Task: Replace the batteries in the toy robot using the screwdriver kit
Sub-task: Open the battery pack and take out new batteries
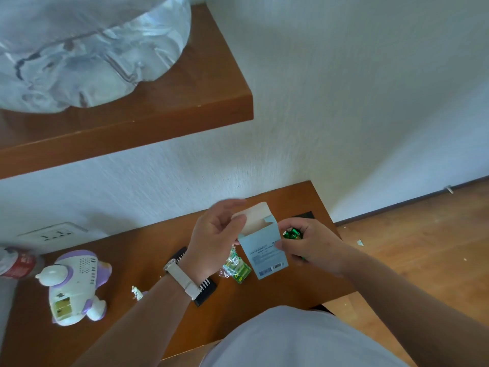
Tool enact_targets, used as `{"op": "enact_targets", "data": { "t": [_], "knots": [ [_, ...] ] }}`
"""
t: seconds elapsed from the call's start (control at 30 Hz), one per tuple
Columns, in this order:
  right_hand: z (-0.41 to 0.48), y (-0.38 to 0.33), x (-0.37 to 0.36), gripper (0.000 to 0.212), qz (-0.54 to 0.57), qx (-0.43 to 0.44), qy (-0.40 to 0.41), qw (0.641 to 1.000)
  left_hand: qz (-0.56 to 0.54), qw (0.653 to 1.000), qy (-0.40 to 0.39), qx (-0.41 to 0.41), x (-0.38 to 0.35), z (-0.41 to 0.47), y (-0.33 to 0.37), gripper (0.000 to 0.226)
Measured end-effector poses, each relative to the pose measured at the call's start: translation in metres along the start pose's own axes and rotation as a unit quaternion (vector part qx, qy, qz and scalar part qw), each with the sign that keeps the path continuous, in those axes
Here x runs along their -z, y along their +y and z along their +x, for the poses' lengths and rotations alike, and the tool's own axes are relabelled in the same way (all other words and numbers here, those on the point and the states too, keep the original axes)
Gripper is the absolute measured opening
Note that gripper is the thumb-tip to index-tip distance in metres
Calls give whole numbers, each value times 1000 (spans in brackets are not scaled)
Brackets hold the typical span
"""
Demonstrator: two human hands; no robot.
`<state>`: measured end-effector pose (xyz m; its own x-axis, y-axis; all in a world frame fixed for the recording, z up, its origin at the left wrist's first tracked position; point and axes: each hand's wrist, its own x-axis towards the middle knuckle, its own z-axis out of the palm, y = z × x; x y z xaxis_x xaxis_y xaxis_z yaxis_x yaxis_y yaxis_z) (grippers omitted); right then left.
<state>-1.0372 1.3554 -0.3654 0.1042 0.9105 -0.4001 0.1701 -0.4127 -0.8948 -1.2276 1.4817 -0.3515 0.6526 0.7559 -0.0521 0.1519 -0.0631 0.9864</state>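
Note:
A white and purple toy robot [75,284] lies at the left of the wooden desk [132,250], its battery bay uncovered with batteries inside. My left hand [214,239] holds the open flap of a light blue box [264,250] above the desk. My right hand [309,245] pinches the box's right side and grips green batteries [292,233]. More green batteries in torn wrap [236,268] lie under the box. A black screwdriver kit case [203,290] is partly hidden under my left wrist.
A wooden shelf [185,107] with a crumpled clear plastic bag [79,49] hangs above the desk. A wall socket [53,234] sits at the left, beside a red-labelled bottle [18,263]. A white scrap [136,292] lies near my forearm. Floor lies to the right.

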Motion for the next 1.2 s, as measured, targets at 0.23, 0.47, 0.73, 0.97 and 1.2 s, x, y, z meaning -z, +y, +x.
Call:
{"op": "enact_targets", "data": {
  "t": [0.23, 0.47, 0.73, 0.97, 1.2],
  "knots": [
    [-1, -2, 2, 9, 27, -11, 0, 1000, 31, 998, 23, -45, -3, -2, 5, 20],
    [-3, -5, 2, 9, 44, -1, 23, 999, 49, 997, -51, -26, -6, -7, 0, 56],
    [-4, -7, 0, 6, 47, 0, 51, 998, 78, 996, -40, -29, -9, -4, -8, 50],
    [-5, -9, 2, 17, 232, -23, 29, 972, 141, 987, -54, -52, 5, 0, -9, 51],
    [3, -28, 3, 21, 428, -3, 117, 896, 180, 975, -124, -23, 10, -3, -17, 44]
  ]
}}
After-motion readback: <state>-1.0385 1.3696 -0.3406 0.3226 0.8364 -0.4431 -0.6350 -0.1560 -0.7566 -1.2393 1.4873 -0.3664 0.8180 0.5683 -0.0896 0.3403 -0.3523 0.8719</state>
